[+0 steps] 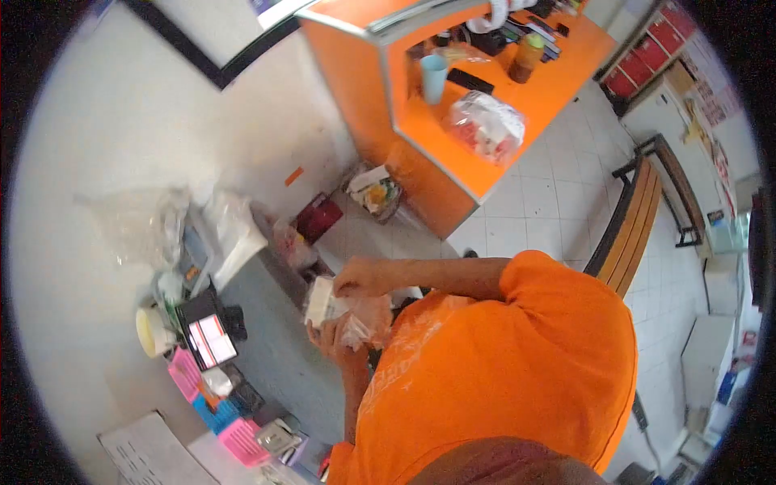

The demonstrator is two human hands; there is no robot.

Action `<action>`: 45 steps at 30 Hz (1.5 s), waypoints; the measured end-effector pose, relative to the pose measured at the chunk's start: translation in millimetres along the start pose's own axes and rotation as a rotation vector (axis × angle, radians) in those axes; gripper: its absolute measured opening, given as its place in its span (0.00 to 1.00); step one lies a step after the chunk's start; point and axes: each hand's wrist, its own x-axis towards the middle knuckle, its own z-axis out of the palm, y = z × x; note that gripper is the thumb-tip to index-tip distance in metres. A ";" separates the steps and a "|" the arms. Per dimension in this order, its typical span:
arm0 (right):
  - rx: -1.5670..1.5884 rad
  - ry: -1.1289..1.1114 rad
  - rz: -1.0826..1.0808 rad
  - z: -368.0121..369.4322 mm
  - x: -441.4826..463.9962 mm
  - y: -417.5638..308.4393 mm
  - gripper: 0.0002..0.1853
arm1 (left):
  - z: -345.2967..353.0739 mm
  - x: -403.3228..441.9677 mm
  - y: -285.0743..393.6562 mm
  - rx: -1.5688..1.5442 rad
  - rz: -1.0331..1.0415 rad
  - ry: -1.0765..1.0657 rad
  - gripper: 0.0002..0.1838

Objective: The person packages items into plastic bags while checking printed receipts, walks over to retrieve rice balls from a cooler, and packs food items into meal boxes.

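Near the grey table's edge, both hands work at a crinkled clear plastic bag [368,319] with a pale, boxy white pack [321,301] at its left end. My right hand [357,279] reaches in from above, its fingers bent down onto the bag and pack. From below, my left hand [327,338] supports the pack and bag with curled fingers. Whether the pack lies inside the bag or against it, I cannot tell. Part of the bag rests close to the orange shirt [493,356].
On the grey table [283,331] are a dark device with a lit screen [212,341], pink baskets [242,440] and plastic bags [234,234]. An orange counter [436,174] holds a blue cup [434,78] and a filled bag [487,127]. A wooden bench [634,222] stands right.
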 end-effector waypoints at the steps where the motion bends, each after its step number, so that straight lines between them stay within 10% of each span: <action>1: -0.032 0.016 -0.001 -40.3 -19.7 12.9 0.12 | 24.4 14.2 14.4 -0.079 -0.038 0.024 0.10; 3: -0.450 0.350 -0.148 -144.2 -71.5 -19.7 0.16 | 73.9 32.8 37.7 -0.278 -0.204 0.057 0.09; 6: -0.646 0.942 0.301 -231.6 -176.5 36.2 0.16 | 170.6 62.2 63.1 -0.419 -0.306 0.142 0.08; 7: -0.664 0.944 0.129 -269.7 -226.0 90.0 0.17 | 203.4 75.5 71.7 -0.427 -0.294 0.183 0.08; 16: -0.291 0.913 0.760 -399.4 -436.9 154.0 0.15 | 436.3 154.0 132.2 -0.599 -0.406 0.038 0.13; 21: -0.255 1.202 0.652 -486.4 -451.8 255.5 0.13 | 440.6 151.5 133.4 -0.536 -0.324 0.090 0.18; 25: -0.308 1.372 0.543 -612.4 -449.3 353.4 0.12 | 414.5 178.7 191.7 0.030 -0.072 -0.075 0.42; 28: -0.567 1.263 0.736 -698.9 -425.1 371.8 0.15 | 412.3 155.7 122.6 -0.171 -0.268 0.026 0.55; 34: -0.769 0.877 1.001 -802.0 -418.0 478.2 0.18 | 419.8 265.0 237.1 0.101 -0.282 0.356 0.46; 45: -1.143 0.579 0.846 -829.3 -435.1 513.2 0.22 | 520.2 320.0 300.6 0.184 -0.362 0.410 0.32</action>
